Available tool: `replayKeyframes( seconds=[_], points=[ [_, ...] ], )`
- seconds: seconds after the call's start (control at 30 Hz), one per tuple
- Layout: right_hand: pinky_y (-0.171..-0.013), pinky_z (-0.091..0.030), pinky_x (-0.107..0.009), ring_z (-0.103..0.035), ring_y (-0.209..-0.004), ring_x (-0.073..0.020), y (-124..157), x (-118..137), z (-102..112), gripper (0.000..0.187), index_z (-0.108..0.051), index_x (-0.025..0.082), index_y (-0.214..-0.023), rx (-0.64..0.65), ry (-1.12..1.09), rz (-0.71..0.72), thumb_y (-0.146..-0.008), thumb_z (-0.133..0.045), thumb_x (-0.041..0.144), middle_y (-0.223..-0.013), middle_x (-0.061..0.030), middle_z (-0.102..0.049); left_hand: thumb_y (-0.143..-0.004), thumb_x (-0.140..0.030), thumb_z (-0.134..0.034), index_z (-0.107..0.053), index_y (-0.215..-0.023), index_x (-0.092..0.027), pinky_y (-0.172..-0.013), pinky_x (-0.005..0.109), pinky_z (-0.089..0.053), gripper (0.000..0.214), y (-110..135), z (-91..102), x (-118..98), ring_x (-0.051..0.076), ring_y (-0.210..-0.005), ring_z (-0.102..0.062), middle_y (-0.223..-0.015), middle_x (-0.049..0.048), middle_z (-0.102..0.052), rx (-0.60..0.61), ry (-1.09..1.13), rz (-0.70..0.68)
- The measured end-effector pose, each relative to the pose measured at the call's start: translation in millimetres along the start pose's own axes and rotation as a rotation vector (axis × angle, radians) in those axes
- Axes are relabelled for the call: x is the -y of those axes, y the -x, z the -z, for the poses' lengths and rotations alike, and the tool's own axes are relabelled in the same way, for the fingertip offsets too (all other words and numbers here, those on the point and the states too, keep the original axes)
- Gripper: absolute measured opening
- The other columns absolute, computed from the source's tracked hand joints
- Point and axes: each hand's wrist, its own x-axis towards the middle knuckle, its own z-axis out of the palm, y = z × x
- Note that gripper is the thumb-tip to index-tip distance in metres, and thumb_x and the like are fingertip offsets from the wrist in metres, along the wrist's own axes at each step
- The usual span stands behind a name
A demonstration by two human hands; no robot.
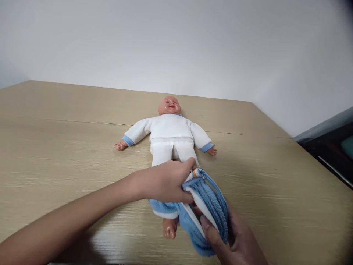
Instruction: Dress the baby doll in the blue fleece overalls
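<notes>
1. On the wooden table (pixel 68 165) a doll (pixel 171 127) lies on its back, with its head toward the wall (pixel 165 44) and its 2 arms spread out wide.
2. It wears a white top (pixel 165 127) with 2 blue cuffs (pixel 128 140), and white pants (pixel 162 149) with a gap between the legs.
3. A fuzzy blue cloth (pixel 212 198) with a white inside is bunched up at the doll's lower legs, on the right side of the view. It has a small white and orange tag (pixel 195 173).
4. The left hand (pixel 171 180) reaches across the doll's legs and pinches the cloth near its top edge, close to the tag.
5. The right hand (pixel 234 239) grips the same cloth from the lower right side, with its thumb on the white edge.
6. 1 bare foot (pixel 169 229) pokes out below a blue part with a white rim. I cannot see the other foot.
7. Past the table's right edge is something dark (pixel 328 147), too cut off to name.
</notes>
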Motion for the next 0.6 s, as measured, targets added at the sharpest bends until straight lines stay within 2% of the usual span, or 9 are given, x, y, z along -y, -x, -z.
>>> replayKeyframes(
  seconds=[0.1,0.17,0.23,0.3,0.43,0.6],
  points=[
    [-0.079,-0.064,-0.037,-0.079,-0.085,-0.0310,7.3,-21.7,-8.9,0.049,-0.072,0.019,-0.119,-0.072,0.084,0.014,-0.092,-0.066,0.060,-0.091,-0.0085,-0.080,-0.085,-0.042,-0.075,-0.045,-0.123,-0.020,-0.066,0.033,-0.047,0.054,-2.4,-7.0,-0.3,0.029,-0.084,-0.070,-0.099,0.0093,-0.073,0.038,-0.137,0.038],
    [-0.076,-0.060,-0.038,-0.075,-0.081,-0.0303,9.6,-33.4,-14.3,0.038,-0.070,0.020,-0.109,-0.122,0.172,0.077,-0.093,-0.065,0.054,-0.087,-0.0071,-0.075,-0.085,-0.041,-0.075,-0.044,-0.128,-0.018,-0.069,0.035,-0.048,0.059,-3.7,-12.0,-0.4,0.032,-0.089,-0.072,-0.104,0.0127,-0.075,0.056,-0.215,0.047],
    [-0.083,-0.059,-0.041,-0.074,-0.092,-0.0319,10.6,-40.8,-19.1,0.030,-0.068,0.022,-0.107,-0.192,0.209,0.155,-0.090,-0.064,0.047,-0.100,-0.0094,-0.075,-0.084,-0.041,-0.076,-0.042,-0.135,-0.017,-0.071,0.037,-0.049,0.066,-4.1,-16.5,-0.4,0.036,-0.093,-0.074,-0.107,0.0150,-0.077,0.084,-0.266,0.052],
    [-0.092,-0.058,-0.042,-0.072,-0.107,-0.0336,11.1,-45.0,-23.6,0.030,-0.067,0.023,-0.111,-0.235,0.181,0.193,-0.088,-0.063,0.041,-0.115,-0.0111,-0.074,-0.084,-0.041,-0.077,-0.038,-0.141,-0.018,-0.073,0.038,-0.050,0.073,-4.0,-19.8,0.3,0.039,-0.095,-0.075,-0.109,0.0165,-0.078,0.109,-0.289,0.049],
    [-0.091,-0.059,-0.039,-0.074,-0.107,-0.0319,13.1,-52.2,-32.3,0.038,-0.067,0.022,-0.122,-0.169,0.048,0.078,-0.090,-0.061,0.041,-0.114,-0.0092,-0.077,-0.083,-0.042,-0.079,-0.035,-0.143,-0.019,-0.075,0.038,-0.051,0.078,-4.3,-20.6,4.1,0.038,-0.097,-0.074,-0.107,0.0153,-0.077,0.115,-0.271,0.035],
    [-0.095,-0.064,-0.037,-0.078,-0.114,-0.0319,14.3,-63.5,-38.8,0.049,-0.064,0.018,-0.135,-0.129,-0.228,-0.071,-0.092,-0.065,0.042,-0.122,-0.0119,-0.081,-0.078,-0.041,-0.082,-0.038,-0.131,-0.023,-0.073,0.033,-0.049,0.072,-4.1,-11.9,7.0,0.029,-0.088,-0.069,-0.096,0.0041,-0.069,0.107,-0.089,0.008]
  ],
)
